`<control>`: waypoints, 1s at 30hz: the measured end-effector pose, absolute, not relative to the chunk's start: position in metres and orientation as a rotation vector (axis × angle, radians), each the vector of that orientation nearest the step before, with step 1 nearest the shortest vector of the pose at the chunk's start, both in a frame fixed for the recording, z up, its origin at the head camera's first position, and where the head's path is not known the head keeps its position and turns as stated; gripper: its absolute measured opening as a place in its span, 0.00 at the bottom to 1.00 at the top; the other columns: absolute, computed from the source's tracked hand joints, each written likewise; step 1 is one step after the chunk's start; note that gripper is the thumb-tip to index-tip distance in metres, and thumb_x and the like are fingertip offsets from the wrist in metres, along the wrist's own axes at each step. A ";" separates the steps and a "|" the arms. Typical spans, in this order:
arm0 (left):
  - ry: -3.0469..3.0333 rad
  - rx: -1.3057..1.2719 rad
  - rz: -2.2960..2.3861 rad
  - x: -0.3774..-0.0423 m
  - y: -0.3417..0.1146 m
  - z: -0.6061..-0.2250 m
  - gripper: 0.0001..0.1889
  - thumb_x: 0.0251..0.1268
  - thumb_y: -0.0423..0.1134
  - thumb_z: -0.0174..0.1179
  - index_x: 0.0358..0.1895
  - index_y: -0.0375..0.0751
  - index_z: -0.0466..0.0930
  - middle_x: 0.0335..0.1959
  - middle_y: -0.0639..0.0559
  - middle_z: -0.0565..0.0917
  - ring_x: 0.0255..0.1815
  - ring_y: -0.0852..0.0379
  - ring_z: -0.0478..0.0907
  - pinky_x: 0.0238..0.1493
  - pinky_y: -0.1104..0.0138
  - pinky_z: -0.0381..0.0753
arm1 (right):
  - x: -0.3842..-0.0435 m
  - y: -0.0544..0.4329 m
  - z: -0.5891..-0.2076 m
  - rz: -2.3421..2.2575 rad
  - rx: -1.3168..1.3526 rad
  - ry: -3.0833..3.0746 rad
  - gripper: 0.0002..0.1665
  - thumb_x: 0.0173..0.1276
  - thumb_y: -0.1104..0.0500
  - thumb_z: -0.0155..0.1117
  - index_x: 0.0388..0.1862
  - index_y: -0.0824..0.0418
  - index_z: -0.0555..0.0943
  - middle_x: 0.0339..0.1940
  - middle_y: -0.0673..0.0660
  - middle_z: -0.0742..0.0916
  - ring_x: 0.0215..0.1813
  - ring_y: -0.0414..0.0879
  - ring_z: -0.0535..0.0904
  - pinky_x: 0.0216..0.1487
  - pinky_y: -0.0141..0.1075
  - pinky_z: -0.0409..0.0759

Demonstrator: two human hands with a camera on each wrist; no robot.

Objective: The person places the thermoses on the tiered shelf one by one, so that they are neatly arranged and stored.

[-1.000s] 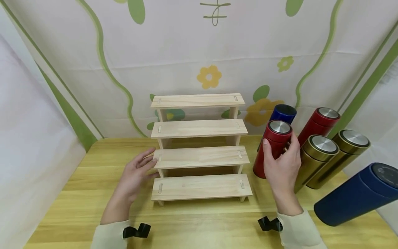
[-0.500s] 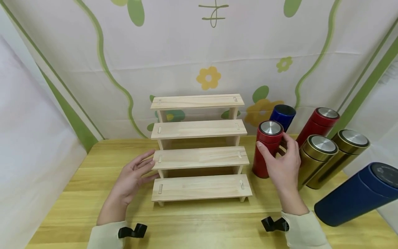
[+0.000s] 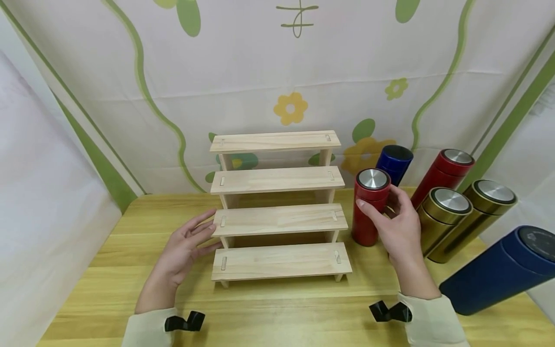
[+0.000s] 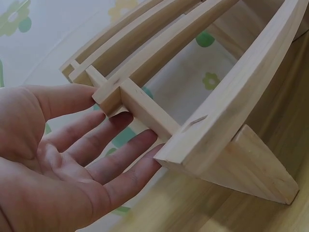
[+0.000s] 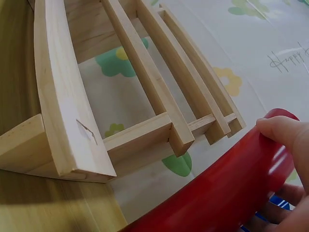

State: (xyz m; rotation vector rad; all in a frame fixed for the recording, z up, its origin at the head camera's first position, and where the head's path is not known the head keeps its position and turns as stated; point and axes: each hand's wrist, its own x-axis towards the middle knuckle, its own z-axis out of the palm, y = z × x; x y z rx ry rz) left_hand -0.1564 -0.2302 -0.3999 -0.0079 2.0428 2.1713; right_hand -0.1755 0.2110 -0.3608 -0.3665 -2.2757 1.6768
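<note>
A four-step wooden display stand (image 3: 282, 219) stands in the middle of the table in the head view. At its left end, my left hand (image 3: 184, 246) touches the stand with relaxed fingers. The left wrist view has the thumb (image 4: 67, 99) at one board's end and the fingertips along the side support. Just right of the stand, my right hand (image 3: 399, 229) holds a red thermos (image 3: 368, 212) with a silver lid top, thumb on the near side. The other fingers are partly hidden behind it. The right wrist view shows the red body (image 5: 217, 188) beside the stand.
Behind the held thermos is a blue metallic one (image 3: 393, 161). Further right stand another red thermos (image 3: 440, 176) and two gold ones (image 3: 440, 217) (image 3: 474, 226). A large dark blue thermos (image 3: 490, 274) is at the front right. Flower-printed cloth (image 3: 217, 62) hangs behind the wooden table (image 3: 277, 318).
My right hand has shifted the red thermos a little to the left, toward the stand, and its top leans less to the right. My left hand has stayed at the stand's left end.
</note>
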 end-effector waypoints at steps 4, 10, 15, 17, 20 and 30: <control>2.046 0.015 2.154 -0.156 -0.233 -0.400 0.34 0.83 0.43 0.61 0.85 0.42 0.60 0.67 0.62 0.83 0.66 0.65 0.83 0.66 0.55 0.86 | -0.175 0.210 -0.360 1.680 -0.373 -2.272 0.51 0.69 0.45 0.79 0.86 0.43 0.64 0.81 0.53 0.75 0.79 0.51 0.70 0.79 0.55 0.73; 2.066 0.074 2.074 -0.155 -0.243 -0.401 0.33 0.85 0.45 0.58 0.86 0.47 0.60 0.70 0.57 0.83 0.64 0.60 0.85 0.66 0.55 0.86 | -0.175 0.209 -0.359 1.688 -0.373 -2.269 0.51 0.68 0.45 0.80 0.85 0.42 0.65 0.80 0.52 0.76 0.78 0.50 0.71 0.77 0.53 0.75; 2.065 0.110 2.039 -0.155 -0.247 -0.401 0.33 0.86 0.45 0.57 0.87 0.48 0.59 0.69 0.59 0.84 0.64 0.58 0.86 0.65 0.57 0.87 | -0.173 0.209 -0.359 1.696 -0.393 -2.264 0.51 0.68 0.46 0.80 0.85 0.42 0.65 0.81 0.52 0.76 0.78 0.50 0.70 0.77 0.52 0.75; 2.062 0.119 2.031 -0.155 -0.247 -0.401 0.34 0.86 0.45 0.57 0.87 0.47 0.58 0.68 0.60 0.85 0.63 0.58 0.86 0.65 0.56 0.87 | -0.173 0.209 -0.358 1.693 -0.399 -2.265 0.51 0.68 0.46 0.81 0.85 0.42 0.66 0.80 0.52 0.76 0.78 0.50 0.70 0.77 0.52 0.75; 2.062 0.121 2.021 -0.154 -0.248 -0.401 0.33 0.86 0.45 0.56 0.87 0.47 0.58 0.68 0.61 0.85 0.63 0.58 0.86 0.65 0.56 0.87 | -0.172 0.208 -0.358 1.688 -0.398 -2.270 0.51 0.68 0.46 0.80 0.85 0.42 0.65 0.81 0.52 0.76 0.78 0.50 0.70 0.77 0.52 0.75; 2.048 0.123 2.014 -0.156 -0.249 -0.401 0.34 0.86 0.45 0.57 0.87 0.47 0.58 0.70 0.56 0.83 0.64 0.56 0.86 0.66 0.53 0.86 | -0.172 0.208 -0.357 1.694 -0.409 -2.266 0.51 0.67 0.46 0.81 0.85 0.42 0.66 0.80 0.52 0.76 0.77 0.50 0.71 0.77 0.51 0.75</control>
